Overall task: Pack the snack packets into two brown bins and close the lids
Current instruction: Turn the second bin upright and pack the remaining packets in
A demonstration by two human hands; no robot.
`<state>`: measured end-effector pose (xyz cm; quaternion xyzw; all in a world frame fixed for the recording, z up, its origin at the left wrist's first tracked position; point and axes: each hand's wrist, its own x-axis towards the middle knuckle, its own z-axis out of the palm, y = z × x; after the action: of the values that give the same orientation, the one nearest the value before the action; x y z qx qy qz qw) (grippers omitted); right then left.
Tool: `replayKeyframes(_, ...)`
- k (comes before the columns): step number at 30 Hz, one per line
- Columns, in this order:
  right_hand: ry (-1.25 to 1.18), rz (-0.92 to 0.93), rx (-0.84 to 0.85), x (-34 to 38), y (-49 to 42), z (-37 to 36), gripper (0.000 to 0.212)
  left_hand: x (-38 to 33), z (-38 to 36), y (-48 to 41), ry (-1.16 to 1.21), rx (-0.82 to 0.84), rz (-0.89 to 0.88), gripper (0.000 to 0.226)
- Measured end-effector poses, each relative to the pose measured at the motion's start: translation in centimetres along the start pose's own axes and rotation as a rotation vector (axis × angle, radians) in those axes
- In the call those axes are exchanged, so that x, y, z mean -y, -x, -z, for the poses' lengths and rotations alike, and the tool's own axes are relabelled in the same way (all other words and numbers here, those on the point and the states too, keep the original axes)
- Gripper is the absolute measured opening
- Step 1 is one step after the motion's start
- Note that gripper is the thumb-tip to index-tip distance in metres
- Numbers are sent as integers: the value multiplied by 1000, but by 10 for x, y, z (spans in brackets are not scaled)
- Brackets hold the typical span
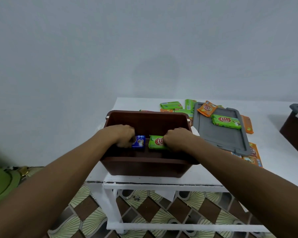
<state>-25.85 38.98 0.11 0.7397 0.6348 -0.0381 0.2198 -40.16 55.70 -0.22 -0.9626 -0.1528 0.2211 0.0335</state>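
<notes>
filling the brown bin (144, 162)
left hand (126, 136) grasps the blue packet (139, 142), right hand (175, 140) grasps the green packet (156, 143); better to lay both flat inside, side by side.

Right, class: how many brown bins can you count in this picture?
2. The open bin stands on the table in front; the second bin is at the picture's right edge, partly cut off.
</notes>
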Motion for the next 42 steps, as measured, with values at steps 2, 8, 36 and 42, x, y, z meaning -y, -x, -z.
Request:
replayKeyframes(2, 40, 39, -118, -9, 13, 5, 31, -1, 12, 4, 55, -28, 5, 38)
replayKeyframes(8, -156, 33, -587, -87, 62, -14, 34, -36, 63, -8, 168, -434, -122, 32)
replayKeyframes(36, -648, -286, -271, -278, 98, -178, 99, -235, 120, -290, 288, -313, 239, 79)
replayKeyframes(42, -658, -378, -143, -282, 102, -183, 84, -240, 131, -291, 398, -257, 331, 97)
